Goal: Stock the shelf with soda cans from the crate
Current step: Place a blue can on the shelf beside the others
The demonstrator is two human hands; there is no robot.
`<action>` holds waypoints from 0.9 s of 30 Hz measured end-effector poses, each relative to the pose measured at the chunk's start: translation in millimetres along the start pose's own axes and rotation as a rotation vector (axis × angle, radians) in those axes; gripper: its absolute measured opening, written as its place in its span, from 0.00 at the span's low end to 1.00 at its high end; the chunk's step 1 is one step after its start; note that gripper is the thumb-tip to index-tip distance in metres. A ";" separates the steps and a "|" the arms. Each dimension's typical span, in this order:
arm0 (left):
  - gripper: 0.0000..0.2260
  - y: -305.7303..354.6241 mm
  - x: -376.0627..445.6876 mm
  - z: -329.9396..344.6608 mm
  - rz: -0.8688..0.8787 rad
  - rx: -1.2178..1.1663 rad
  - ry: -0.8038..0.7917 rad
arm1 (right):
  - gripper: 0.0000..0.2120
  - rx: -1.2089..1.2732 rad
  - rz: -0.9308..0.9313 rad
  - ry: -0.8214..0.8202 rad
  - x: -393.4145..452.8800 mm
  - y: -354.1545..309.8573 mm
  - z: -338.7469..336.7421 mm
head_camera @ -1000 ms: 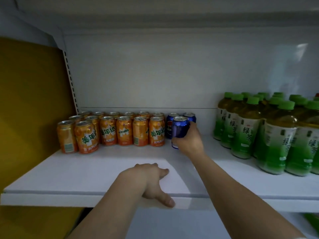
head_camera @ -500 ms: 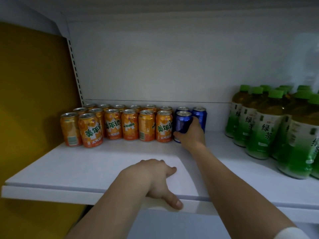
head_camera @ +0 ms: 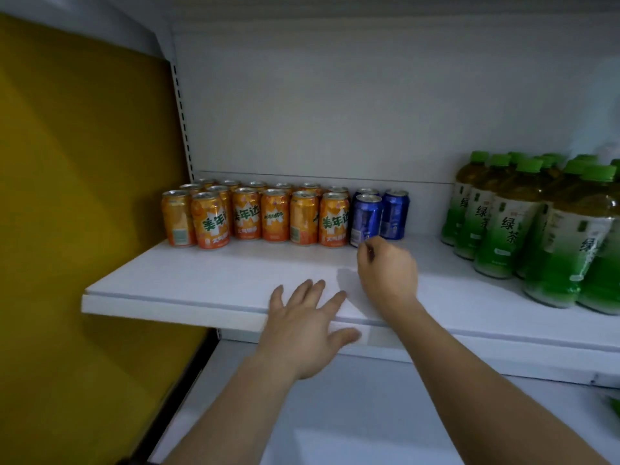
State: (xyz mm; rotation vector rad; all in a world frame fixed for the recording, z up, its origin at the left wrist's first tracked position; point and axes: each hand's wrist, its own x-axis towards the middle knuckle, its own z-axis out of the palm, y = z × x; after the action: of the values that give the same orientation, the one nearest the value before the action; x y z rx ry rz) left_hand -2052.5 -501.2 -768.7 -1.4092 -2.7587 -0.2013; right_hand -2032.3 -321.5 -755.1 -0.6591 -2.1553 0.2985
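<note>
- White shelf [head_camera: 208, 283]: a flat board set against a white back panel [head_camera: 318, 105], with a yellow side panel [head_camera: 77, 196] on its left.
- Orange soda cans [head_camera: 275, 216]: upright in rows at the back left of the shelf, packed side by side. Several labels face forward.
- Blue soda cans: three are visible, immediately to the right of the orange group. The front blue can [head_camera: 366, 220] stands upright, touching or nearly touching the last orange can in the front row. A second blue can [head_camera: 395, 214] stands to its right and slightly further back. A third [head_camera: 365, 192] is mostly hidden behind the front one.
- Green tea bottles [head_camera: 503, 226]: clustered upright at the right end of the shelf, well apart from the blue cans, with bare shelf between the two groups.
- Right hand [head_camera: 385, 270]: above the shelf, just in front of the front blue can. Grip state: fingers curled inward, holding nothing. The knuckles are close to the base of the can; contact cannot be determined.
- Left hand [head_camera: 305, 327]: at the front edge of the shelf, palm down. Grip state: wide, fingers straight and spread, fingertips over the shelf surface, thumb below the front lip.
- Lower shelf [head_camera: 335, 414]: a white surface visible beneath both forearms.
- Crate: not in view.
</note>
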 end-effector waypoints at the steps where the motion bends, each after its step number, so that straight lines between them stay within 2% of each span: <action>1: 0.29 0.8 -7.5 8.0 0.014 0.015 0.073 | 0.11 0.035 -0.013 0.031 -16.1 -8.4 -7.6; 3: 0.25 0.0 -21.6 18.2 0.065 -0.075 0.207 | 0.10 0.151 -0.034 0.100 -49.1 -28.5 -24.7; 6: 0.23 -2.4 -58.0 38.9 0.113 -0.461 0.495 | 0.06 0.413 -0.021 0.099 -105.6 -53.6 -43.2; 8: 0.19 -8.3 -93.7 71.5 -0.005 -0.592 0.654 | 0.05 0.510 -0.007 0.052 -150.3 -63.3 -39.6; 9: 0.17 -13.3 -111.9 91.1 -0.105 -0.649 0.671 | 0.05 0.541 0.005 0.009 -173.2 -64.3 -32.1; 11: 0.14 -28.9 -143.1 134.6 -0.315 -0.771 0.558 | 0.07 0.568 0.045 -0.123 -217.7 -61.8 -11.7; 16: 0.06 -73.0 -217.0 243.5 -0.672 -0.720 -0.032 | 0.11 0.428 0.183 -0.542 -327.8 -38.6 41.4; 20: 0.06 -84.5 -255.8 302.2 -0.740 -0.704 -0.426 | 0.14 0.254 0.208 -0.853 -395.4 -25.7 75.0; 24: 0.15 -81.1 -277.5 348.9 -0.812 -0.646 -0.602 | 0.14 0.060 0.335 -1.237 -458.7 -14.0 114.1; 27: 0.18 -82.6 -286.9 383.2 -0.848 -0.698 -0.740 | 0.20 0.023 0.404 -1.451 -499.1 -17.2 135.7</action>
State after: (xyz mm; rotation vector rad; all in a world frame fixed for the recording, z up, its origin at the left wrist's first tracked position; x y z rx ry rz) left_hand -1941.0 -729.1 -1183.0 -0.1688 -4.0055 -0.8819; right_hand -1891.5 -609.5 -1161.4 -1.0298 -3.3008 1.3362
